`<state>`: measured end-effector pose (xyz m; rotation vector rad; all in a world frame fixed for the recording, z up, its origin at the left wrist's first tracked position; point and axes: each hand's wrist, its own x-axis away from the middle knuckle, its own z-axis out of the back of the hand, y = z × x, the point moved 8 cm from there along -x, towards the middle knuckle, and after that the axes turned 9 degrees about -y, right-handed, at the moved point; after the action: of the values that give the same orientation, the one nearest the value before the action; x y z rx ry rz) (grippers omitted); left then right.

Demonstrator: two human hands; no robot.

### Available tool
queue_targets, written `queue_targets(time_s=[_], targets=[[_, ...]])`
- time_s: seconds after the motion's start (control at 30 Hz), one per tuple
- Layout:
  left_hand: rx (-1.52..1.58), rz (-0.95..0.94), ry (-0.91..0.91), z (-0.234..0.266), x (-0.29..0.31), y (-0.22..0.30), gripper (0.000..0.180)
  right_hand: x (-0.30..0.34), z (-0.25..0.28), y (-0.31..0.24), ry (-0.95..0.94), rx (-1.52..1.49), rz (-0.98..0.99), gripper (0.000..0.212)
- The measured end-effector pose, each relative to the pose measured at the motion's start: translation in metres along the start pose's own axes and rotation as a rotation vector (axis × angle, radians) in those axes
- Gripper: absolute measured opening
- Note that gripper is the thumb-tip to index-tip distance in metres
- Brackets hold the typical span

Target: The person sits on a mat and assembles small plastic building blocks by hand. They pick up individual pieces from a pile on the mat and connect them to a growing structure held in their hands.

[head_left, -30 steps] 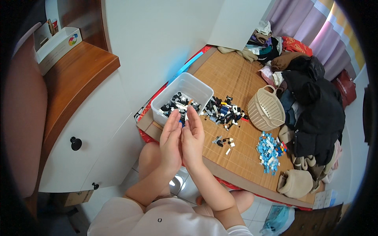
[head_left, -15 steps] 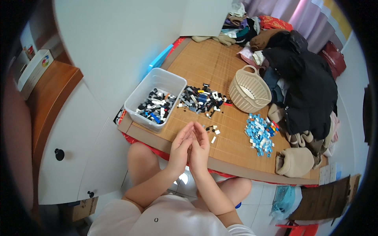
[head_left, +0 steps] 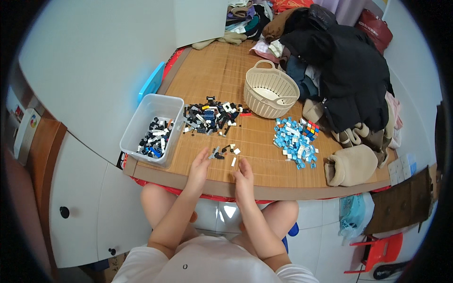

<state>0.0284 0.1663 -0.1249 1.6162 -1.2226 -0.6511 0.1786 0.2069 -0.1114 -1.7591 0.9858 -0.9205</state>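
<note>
My left hand (head_left: 199,169) rests at the near edge of the bamboo mat, its fingers stretched out and nothing in it. Across a narrow gap, my right hand (head_left: 244,181) is turned edge-on with the thumb upward, and it too looks unoccupied. Just beyond the gap lies a small cluster of building bricks (head_left: 219,156), black, grey and white. One white brick (head_left: 233,162) sits close to my right fingertips. Farther back spreads a larger pile of mixed bricks (head_left: 213,118), mostly black, white and dark blue.
On the left stands a clear plastic bin (head_left: 177,125) with bricks inside, a blue lid (head_left: 152,82) behind it. A beige basket (head_left: 272,96), light-blue bricks (head_left: 295,141) and a puzzle cube (head_left: 310,130) are to the right. Clothes (head_left: 347,70) are heaped beyond them.
My cupped hands have parted, left and right. Small black and grey bricks now show on the mat just beyond them. The view has turned to the right.
</note>
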Motion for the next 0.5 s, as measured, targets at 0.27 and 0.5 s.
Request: queue_targets(time_s=[0.27,0.5], targets=[[-0.291,-0.008,-0.145,-0.014,-0.009,-0.007,0.041,-0.014,-0.017,0.006,-0.062,0.053,0.021,0.064],[-0.446,-0.050,-0.185,-0.035,-0.007,-0.008,0.038,-0.018,-0.023,0.016,-0.079,-0.010,-0.014,0.062]])
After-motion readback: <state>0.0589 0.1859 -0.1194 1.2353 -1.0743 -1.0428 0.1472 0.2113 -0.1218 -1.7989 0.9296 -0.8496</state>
